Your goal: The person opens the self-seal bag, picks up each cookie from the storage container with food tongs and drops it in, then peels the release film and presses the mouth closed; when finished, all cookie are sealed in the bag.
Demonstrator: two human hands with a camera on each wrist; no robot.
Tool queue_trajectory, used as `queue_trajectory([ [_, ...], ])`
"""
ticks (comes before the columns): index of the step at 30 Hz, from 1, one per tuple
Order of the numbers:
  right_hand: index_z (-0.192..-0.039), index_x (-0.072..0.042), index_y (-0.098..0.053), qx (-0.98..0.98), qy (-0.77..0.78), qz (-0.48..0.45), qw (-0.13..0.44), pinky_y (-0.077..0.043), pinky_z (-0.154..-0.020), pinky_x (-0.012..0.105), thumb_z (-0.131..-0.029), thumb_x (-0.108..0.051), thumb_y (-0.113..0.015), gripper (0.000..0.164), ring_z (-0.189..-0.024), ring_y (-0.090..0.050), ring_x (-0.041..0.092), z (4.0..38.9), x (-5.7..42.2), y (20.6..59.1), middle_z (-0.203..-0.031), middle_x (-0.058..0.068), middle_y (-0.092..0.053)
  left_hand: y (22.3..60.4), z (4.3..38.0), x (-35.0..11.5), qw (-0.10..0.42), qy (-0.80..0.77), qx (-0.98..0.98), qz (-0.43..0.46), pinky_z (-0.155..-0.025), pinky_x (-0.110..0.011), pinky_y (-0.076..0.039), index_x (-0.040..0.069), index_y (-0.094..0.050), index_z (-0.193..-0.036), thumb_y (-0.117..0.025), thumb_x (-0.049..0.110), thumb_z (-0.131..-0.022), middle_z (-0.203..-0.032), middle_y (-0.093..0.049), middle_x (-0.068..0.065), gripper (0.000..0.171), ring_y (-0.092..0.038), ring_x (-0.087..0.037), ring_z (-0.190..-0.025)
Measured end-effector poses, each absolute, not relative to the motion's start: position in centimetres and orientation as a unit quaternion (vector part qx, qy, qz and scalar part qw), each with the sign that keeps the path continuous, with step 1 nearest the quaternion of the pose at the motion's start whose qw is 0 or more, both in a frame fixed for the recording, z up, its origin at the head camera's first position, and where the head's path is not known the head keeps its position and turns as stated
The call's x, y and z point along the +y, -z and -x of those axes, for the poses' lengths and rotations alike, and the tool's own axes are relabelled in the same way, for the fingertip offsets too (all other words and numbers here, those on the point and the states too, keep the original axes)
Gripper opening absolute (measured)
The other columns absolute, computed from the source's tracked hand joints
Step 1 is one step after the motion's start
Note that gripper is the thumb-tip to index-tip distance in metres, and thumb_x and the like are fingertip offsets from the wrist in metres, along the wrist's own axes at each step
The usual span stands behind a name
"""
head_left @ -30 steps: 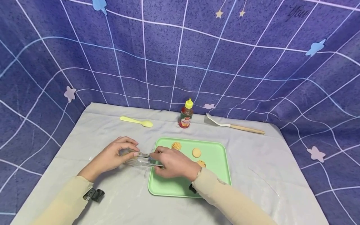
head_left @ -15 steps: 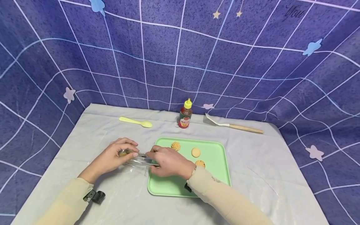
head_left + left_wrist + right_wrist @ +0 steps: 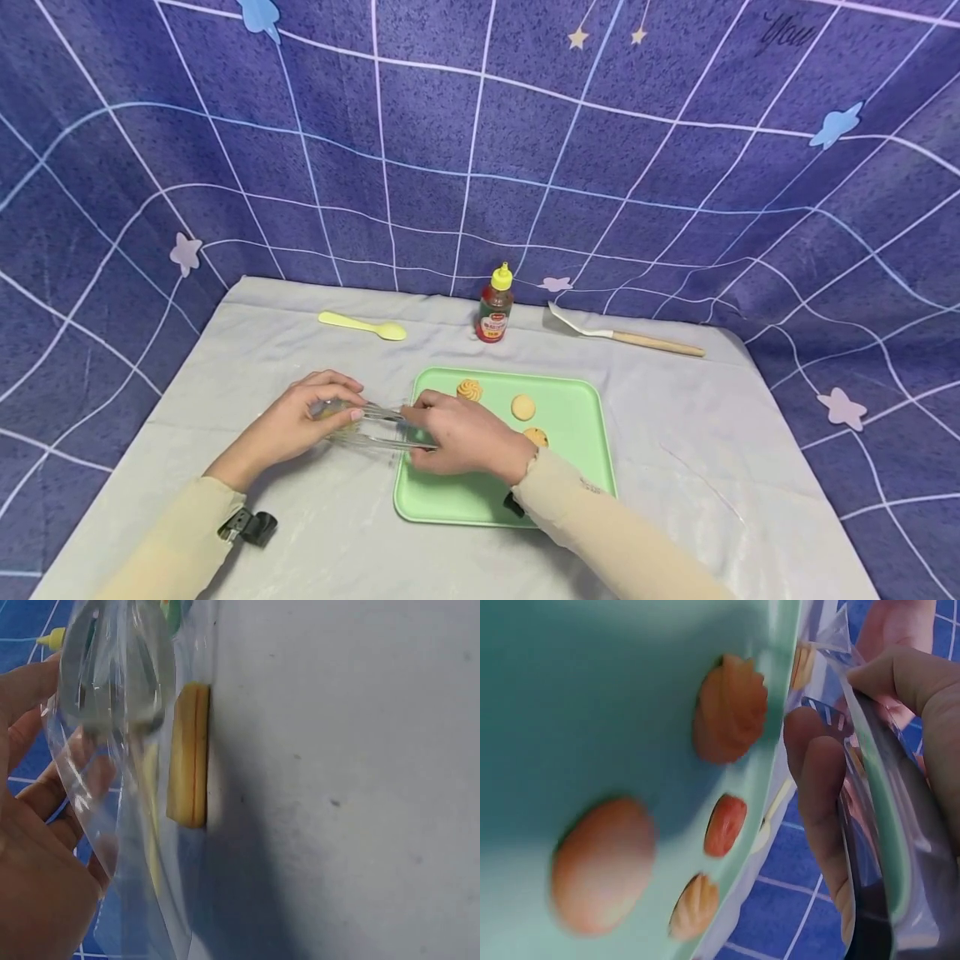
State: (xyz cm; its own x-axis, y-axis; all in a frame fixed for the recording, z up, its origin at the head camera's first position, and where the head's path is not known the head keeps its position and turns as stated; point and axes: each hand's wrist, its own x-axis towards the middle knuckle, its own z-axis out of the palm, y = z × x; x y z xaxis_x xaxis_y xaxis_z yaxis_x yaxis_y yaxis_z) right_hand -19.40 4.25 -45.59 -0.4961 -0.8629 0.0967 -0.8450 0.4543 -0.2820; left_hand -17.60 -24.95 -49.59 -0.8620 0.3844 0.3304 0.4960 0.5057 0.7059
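My left hand (image 3: 300, 417) holds a clear plastic bag (image 3: 82, 780) by its side, thumb and fingers at the film. A yellow, layered bar-shaped biscuit (image 3: 191, 754) shows at the bag in the left wrist view. Metal tongs (image 3: 382, 443) are gripped in my right hand (image 3: 472, 437), over the left side of a green tray (image 3: 442, 504). The slotted tong head (image 3: 112, 682) reaches in at the bag, seen through the film. On the tray lie a swirl cookie (image 3: 470, 391), a plain round cookie (image 3: 523, 407) and a speckled cookie (image 3: 536, 437), partly behind my right hand.
A yellow spoon (image 3: 363, 326) lies at the back left. Behind the tray stands a sauce bottle (image 3: 495, 308) with a yellow cap, and a white spatula with a wooden handle (image 3: 658, 343) lies to its right. A purple curtain (image 3: 480, 150) borders the table.
My right hand shifted slightly left, then back right. The tong arms came closer together half a second ago and now stand wider apart. My left hand stays nearly in place with the bag.
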Motion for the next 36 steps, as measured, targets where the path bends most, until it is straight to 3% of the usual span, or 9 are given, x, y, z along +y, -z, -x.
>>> queue_trajectory([
  [6,-0.131,-0.01,-0.066,0.859,0.185,0.476,0.037,-0.043,-0.058,0.017,-0.088,-0.031,-0.073,0.049,-0.063,-0.047,0.0,18.4,9.5,45.9,-0.109,-0.001,-0.058,49.8,17.6,-24.5,0.069,0.431,-0.859,0.266,-0.098,-0.029,-0.04,0.016,-0.077,-0.103,-0.078,0.011,-0.091,-0.117,-0.066,-0.007,0.013,-0.057,-0.023,-0.111],
  [12,-0.141,-0.009,-0.059,0.862,0.236,0.445,0.049,-0.046,-0.059,0.016,-0.089,-0.028,-0.074,0.057,-0.064,-0.05,-0.003,17.2,15.9,45.2,-0.117,-0.001,-0.058,49.9,17.5,-24.5,0.071,0.423,-0.865,0.26,-0.098,-0.027,-0.04,0.016,-0.077,-0.103,-0.078,0.012,-0.091,-0.117,-0.066,-0.006,0.013,-0.057,-0.022,-0.112],
  [17,-0.148,-0.014,-0.052,0.885,0.227,0.405,0.022,-0.048,-0.059,0.019,-0.09,-0.025,-0.076,0.063,-0.067,-0.052,-0.003,16.3,21.4,44.6,-0.129,-0.003,-0.053,50.2,17.6,-24.6,0.067,0.419,-0.868,0.259,-0.098,-0.026,-0.039,0.014,-0.077,-0.103,-0.078,0.011,-0.091,-0.117,-0.066,-0.007,0.012,-0.057,-0.023,-0.112],
  [22,-0.148,-0.015,-0.051,0.911,0.216,0.351,0.02,-0.046,-0.057,0.02,-0.09,-0.022,-0.08,0.066,-0.067,-0.05,-0.004,14.9,26.3,45.1,-0.132,-0.005,-0.051,50.5,17.8,-24.5,0.07,0.413,-0.87,0.259,-0.1,-0.036,-0.037,0.015,-0.077,-0.103,-0.079,0.01,-0.09,-0.116,-0.067,-0.006,0.013,-0.057,-0.023,-0.112],
  [26,-0.146,-0.011,-0.053,0.915,0.221,0.336,0.023,-0.045,-0.056,0.019,-0.091,-0.022,-0.079,0.062,-0.068,-0.049,-0.004,13.8,28.4,45.9,-0.128,-0.002,-0.053,50.4,17.6,-24.6,0.072,0.404,-0.877,0.25,-0.098,-0.048,-0.031,0.018,-0.077,-0.103,-0.08,0.014,-0.09,-0.116,-0.067,-0.004,0.014,-0.055,-0.022,-0.112],
  [36,-0.145,-0.009,-0.054,0.923,0.226,0.311,0.025,-0.046,-0.058,0.02,-0.091,-0.023,-0.079,0.062,-0.07,-0.052,-0.001,13.3,29.0,46.6,-0.127,0.002,-0.057,50.2,17.4,-24.4,0.065,0.399,-0.881,0.246,-0.099,-0.052,-0.029,0.017,-0.077,-0.104,-0.078,0.014,-0.091,-0.117,-0.066,-0.002,0.013,-0.055,-0.024,-0.113],
])
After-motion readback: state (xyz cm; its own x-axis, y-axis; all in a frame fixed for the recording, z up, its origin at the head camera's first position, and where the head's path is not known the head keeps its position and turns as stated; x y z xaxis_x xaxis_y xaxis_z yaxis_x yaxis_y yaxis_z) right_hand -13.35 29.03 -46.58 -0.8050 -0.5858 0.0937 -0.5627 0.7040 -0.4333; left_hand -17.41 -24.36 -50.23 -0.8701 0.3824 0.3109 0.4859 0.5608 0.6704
